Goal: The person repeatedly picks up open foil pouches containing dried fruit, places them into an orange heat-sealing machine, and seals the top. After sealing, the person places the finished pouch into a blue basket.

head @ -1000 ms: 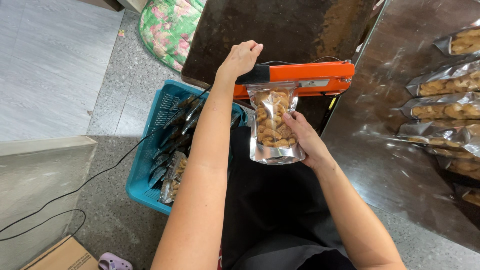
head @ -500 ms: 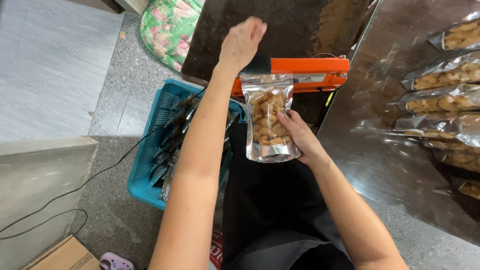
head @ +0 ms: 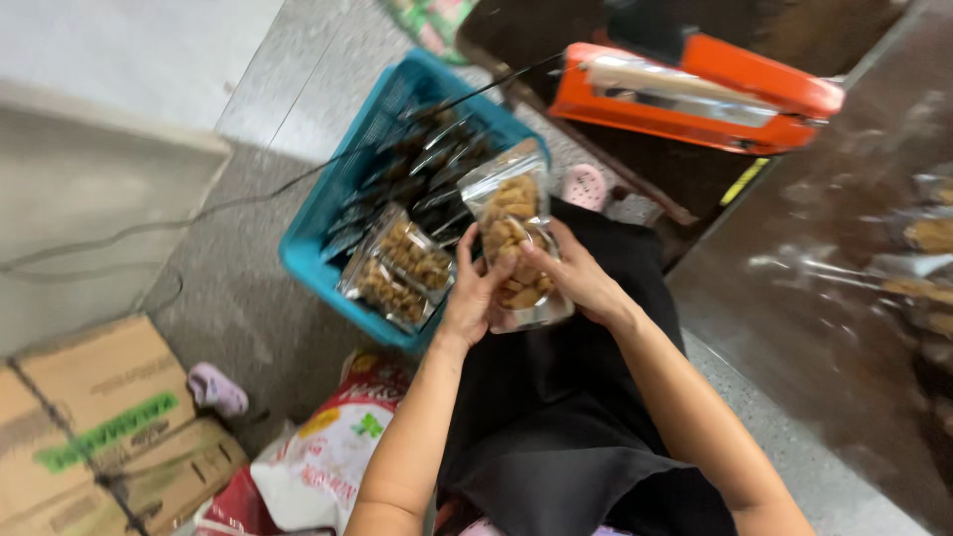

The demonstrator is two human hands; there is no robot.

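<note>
Both gripping pouch (head: 513, 238) over lap, just beside basket (head: 328, 233): left hand (head: 475, 298) clamped on left edge, right hand (head: 571, 278) on right. Long axis near-upright, top tilted slightly left, away from body.

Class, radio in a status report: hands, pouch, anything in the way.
Left hand and right hand both gripping the snack pouch. Pouch over lap, beside blue basket. Nothing between hands and pouch.

The person is wearing a black garment (head: 566, 417) covering the lap; both forearms are showing bare, with no sleeves reaching them. The left hand (head: 475, 298) and right hand (head: 576, 283) are going ungloved.
</note>
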